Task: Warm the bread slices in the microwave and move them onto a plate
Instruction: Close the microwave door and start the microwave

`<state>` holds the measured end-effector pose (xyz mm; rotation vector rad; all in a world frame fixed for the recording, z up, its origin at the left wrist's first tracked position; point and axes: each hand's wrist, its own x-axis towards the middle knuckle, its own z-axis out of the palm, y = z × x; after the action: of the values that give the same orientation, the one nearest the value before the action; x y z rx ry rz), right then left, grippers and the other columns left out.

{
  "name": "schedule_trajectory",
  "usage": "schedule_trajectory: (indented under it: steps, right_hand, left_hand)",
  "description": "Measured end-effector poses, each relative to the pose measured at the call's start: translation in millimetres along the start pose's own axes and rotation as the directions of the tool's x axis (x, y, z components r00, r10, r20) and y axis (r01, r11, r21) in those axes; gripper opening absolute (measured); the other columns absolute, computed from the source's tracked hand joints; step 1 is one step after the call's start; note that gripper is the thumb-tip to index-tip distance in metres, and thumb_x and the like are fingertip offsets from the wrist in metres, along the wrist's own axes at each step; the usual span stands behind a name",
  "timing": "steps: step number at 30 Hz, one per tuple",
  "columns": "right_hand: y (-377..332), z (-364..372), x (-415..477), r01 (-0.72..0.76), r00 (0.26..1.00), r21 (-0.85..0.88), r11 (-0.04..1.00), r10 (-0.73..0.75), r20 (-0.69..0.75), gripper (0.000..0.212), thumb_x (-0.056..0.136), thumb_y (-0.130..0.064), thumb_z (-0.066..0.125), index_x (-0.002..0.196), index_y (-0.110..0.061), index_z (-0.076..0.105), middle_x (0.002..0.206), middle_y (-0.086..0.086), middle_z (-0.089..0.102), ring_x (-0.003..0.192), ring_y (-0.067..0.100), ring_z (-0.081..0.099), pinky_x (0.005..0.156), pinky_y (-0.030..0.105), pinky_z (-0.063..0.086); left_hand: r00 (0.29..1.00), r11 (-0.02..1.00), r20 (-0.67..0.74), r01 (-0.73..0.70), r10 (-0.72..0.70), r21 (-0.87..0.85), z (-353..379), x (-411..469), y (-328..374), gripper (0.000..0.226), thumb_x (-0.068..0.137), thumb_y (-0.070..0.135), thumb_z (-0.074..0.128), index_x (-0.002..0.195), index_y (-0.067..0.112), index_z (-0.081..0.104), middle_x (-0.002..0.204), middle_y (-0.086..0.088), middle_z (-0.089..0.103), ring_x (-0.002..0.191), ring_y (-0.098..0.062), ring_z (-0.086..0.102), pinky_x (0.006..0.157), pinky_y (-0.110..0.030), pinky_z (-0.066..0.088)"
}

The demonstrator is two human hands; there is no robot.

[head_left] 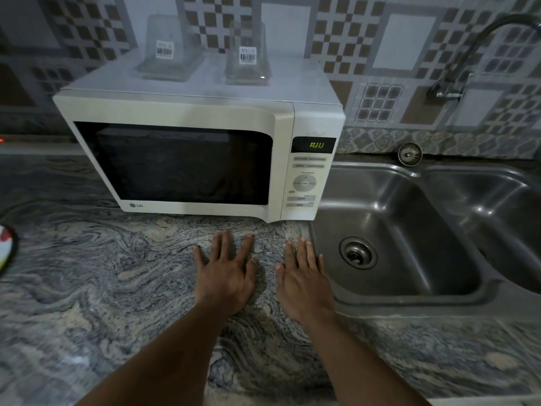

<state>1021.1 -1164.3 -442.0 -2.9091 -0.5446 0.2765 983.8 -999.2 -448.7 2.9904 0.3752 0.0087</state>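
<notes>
A white microwave point(202, 112) stands on the granite counter point(102, 273) with its door shut and its window dark; green digits glow on its display point(317, 145). No bread is visible. My left hand point(227, 271) lies flat on the counter in front of the microwave, fingers spread, holding nothing. My right hand point(304, 276) lies flat beside it, close to the sink's edge, also holding nothing. At the far left edge the rim of a plate point(6, 247) with a red pattern peeks in.
A steel double sink point(409, 206) with a drain sits right of the microwave, under a curved tap point(474, 54). Two clear glass containers point(248, 54) with barcode labels stand on the microwave's top. A sink strainer point(409, 154) leans against the tiled wall.
</notes>
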Motion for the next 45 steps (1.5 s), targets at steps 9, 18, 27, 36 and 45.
schedule_trajectory:
  steps: [9,18,27,36,45]
  right_hand:
    - [-0.8,0.3,0.0,-0.003,1.000,-0.003,1.000,0.003,-0.005,0.062,0.105,-0.046,0.005,0.157,-0.019,-0.013,0.162,0.007,-0.026,0.148,0.019,-0.028,0.122,0.043,-0.012]
    - [-0.1,1.2,0.7,-0.006,1.000,0.006,1.000,0.006,-0.002,0.061,0.105,-0.046,0.006,0.157,-0.020,-0.014,0.161,0.006,-0.027,0.147,0.019,-0.030,0.121,0.042,-0.013]
    - [-1.0,0.0,-0.1,-0.007,1.000,-0.002,1.000,0.007,0.005,0.061,0.105,-0.045,0.005,0.157,-0.019,-0.013,0.162,0.006,-0.027,0.148,0.019,-0.029,0.122,0.044,-0.010]
    - [-0.9,0.6,-0.1,-0.008,1.000,-0.007,1.000,0.008,0.000,0.061,0.105,-0.046,0.004,0.157,-0.019,-0.013,0.162,0.006,-0.026,0.148,0.019,-0.028,0.122,0.044,-0.010]
    - [0.0,2.7,1.1,-0.007,1.000,-0.004,1.000,0.006,-0.009,0.062,0.105,-0.047,0.005,0.158,-0.020,-0.013,0.162,0.005,-0.025,0.148,0.019,-0.029,0.122,0.043,-0.012]
  left_hand:
    - [1.000,1.000,0.004,0.002,-0.002,0.009,0.9,-0.2,-0.3,0.059,0.098,0.058,0.003,0.151,0.044,-0.017,0.164,-0.007,-0.010,0.151,-0.026,-0.014,0.116,-0.062,-0.007]
    - [1.000,1.000,0.018,0.002,-0.002,0.017,-2.6,-0.5,1.1,0.058,0.098,0.057,0.003,0.151,0.043,-0.017,0.164,-0.007,-0.011,0.150,-0.026,-0.015,0.116,-0.062,-0.006]
    - [1.000,1.000,0.018,0.000,-0.001,0.005,-1.7,-0.4,0.5,0.059,0.098,0.058,0.003,0.151,0.043,-0.014,0.165,-0.007,-0.010,0.150,-0.026,-0.015,0.116,-0.063,-0.006]
    - [1.000,1.000,0.010,-0.002,0.002,0.002,-1.5,-0.9,0.0,0.059,0.098,0.058,0.004,0.152,0.043,-0.013,0.165,-0.007,-0.009,0.151,-0.026,-0.014,0.116,-0.063,-0.006]
    - [1.000,1.000,0.006,-0.003,0.003,-0.004,-1.0,-0.2,-0.5,0.059,0.097,0.059,0.004,0.152,0.044,-0.012,0.165,-0.007,-0.008,0.151,-0.026,-0.013,0.116,-0.063,-0.007]
